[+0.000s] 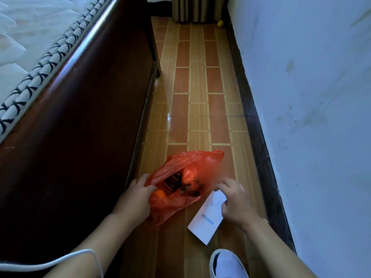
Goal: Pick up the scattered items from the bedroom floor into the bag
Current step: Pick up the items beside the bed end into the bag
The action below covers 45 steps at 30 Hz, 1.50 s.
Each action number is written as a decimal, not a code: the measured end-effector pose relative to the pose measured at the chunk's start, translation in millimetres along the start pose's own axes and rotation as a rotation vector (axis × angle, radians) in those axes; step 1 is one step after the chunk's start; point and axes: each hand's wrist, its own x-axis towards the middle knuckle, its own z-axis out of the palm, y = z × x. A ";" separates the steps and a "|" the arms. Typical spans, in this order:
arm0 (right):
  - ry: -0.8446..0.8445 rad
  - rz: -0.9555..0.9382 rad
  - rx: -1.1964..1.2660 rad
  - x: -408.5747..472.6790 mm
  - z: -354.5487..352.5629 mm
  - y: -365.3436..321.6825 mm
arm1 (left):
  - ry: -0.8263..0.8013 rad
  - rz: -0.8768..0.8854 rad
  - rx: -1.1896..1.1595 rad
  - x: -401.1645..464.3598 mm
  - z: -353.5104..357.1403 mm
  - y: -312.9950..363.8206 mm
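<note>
Down on the floor (pixel 200 109) btw bed frame (pixel 84 121) and wall (pixel 311 97), left hand (pixel 134 199) pinches the orange bag (pixel 192 163) rim, holding its mouth open w/ an orange (pixel 159 194) and dark packet (pixel 174 181) inside. Right hand (pixel 233 199) has fingers curled round the top end of a white Anker box (pixel 208 217), just beside the bag. Small yellow item (pixel 220 23) lies at the floor's far edge by the curtain (pixel 196 9).

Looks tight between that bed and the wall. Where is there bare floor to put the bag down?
Bare floor runs ahead of the red bag, between bed frame and wall. It is crowded near the person: left hand, right hand, white box and shoe.
</note>
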 end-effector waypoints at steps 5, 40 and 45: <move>-0.431 0.051 -0.184 -19.2 14.5 7.9 | 0.056 -0.056 -0.050 -3.1 -4.2 -1.2; -0.112 -0.131 -0.100 63.4 -21.1 -109.9 | 0.545 0.045 -0.327 -7.7 -51.0 18.0; 0.351 -0.025 -0.101 61.1 -49.9 -78.6 | 0.531 0.004 -0.241 -9.7 -53.1 16.9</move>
